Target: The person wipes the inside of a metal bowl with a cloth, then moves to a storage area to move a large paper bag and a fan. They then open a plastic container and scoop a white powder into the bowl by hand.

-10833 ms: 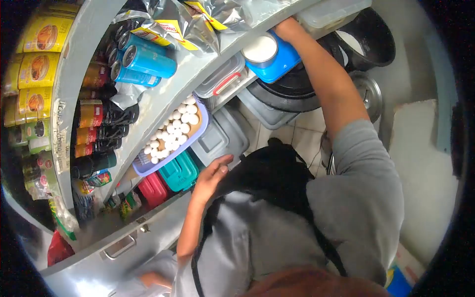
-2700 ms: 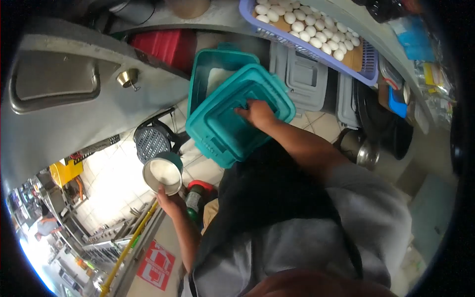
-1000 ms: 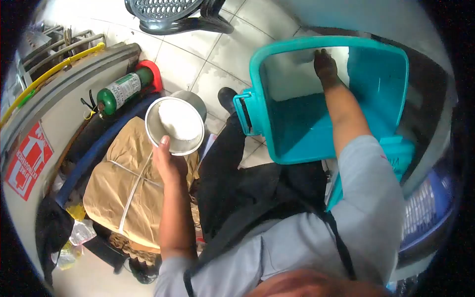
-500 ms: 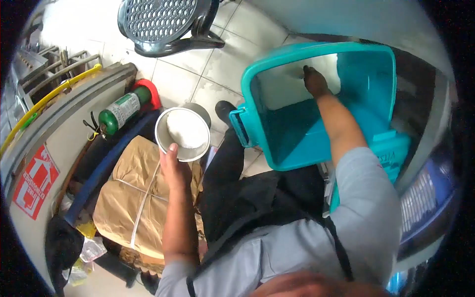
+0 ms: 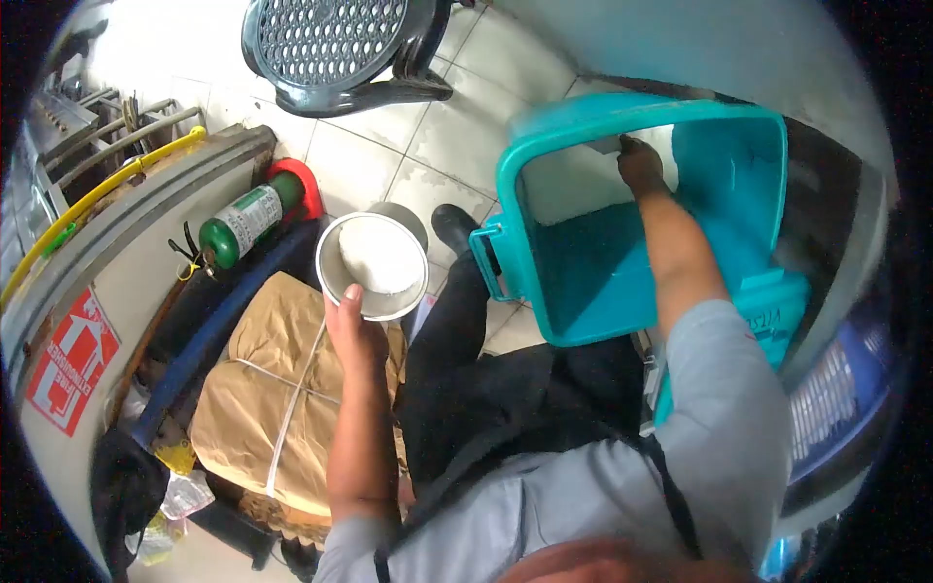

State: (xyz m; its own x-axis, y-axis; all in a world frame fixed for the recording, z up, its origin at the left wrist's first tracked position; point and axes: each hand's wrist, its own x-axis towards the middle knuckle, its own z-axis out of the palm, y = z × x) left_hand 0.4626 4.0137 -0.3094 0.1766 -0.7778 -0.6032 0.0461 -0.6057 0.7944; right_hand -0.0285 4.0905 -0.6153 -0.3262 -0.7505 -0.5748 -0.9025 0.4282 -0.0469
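My left hand [image 5: 356, 328] grips a round metal pot [image 5: 331, 260] by its near edge, thumb over the rim. White, grainy-looking contents [image 5: 377, 255] lie inside the pot. My right hand [image 5: 641, 167] reaches down into a teal plastic bin [image 5: 509, 199], which is tipped with its mouth towards me. A pale mass of white stuff [image 5: 564, 187] covers the bin's far inner side. The right fingers are closed on a greyish flat-looking piece by that white stuff; its kind is not clear.
To the left lie a brown paper bundle [image 5: 258, 418] tied with string and a green fire extinguisher [image 5: 243, 225]. A black plastic stool [image 5: 335, 44] stands ahead on the tiles. At the right is a blue-purple crate [image 5: 826, 398].
The view has shifted slightly, so the pot and bin sit a little further right and lower. My right hand has moved slightly within the bin; my left keeps holding the pot.
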